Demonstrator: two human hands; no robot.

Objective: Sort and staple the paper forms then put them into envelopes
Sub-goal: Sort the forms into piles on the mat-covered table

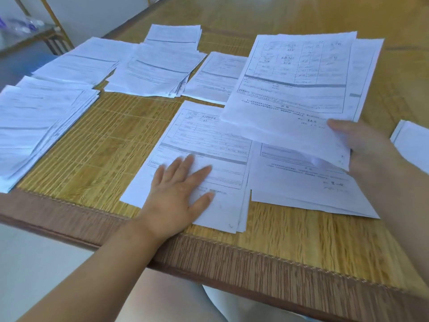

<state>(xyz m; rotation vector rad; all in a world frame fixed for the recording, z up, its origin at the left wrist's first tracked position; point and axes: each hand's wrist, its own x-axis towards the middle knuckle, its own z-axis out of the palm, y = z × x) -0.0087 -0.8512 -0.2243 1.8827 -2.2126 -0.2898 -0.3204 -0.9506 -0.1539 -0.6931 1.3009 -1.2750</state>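
My left hand (180,196) lies flat with spread fingers on a small pile of printed forms (204,145) near the front edge of the bamboo mat. My right hand (369,149) pinches the lower right corner of a few lifted forms (294,84), thumb on top, holding them tilted above another pile of forms (308,182). Further piles of forms lie at the left (34,126), back left (79,61), back middle (153,73) and behind it (174,34), with one more (216,75) partly under the lifted sheets.
The bamboo mat (97,145) has a brown cloth border (255,259) along its front edge. A white stack, perhaps envelopes (413,140), shows at the right edge. A low wooden table (41,36) stands on the floor at the far left.
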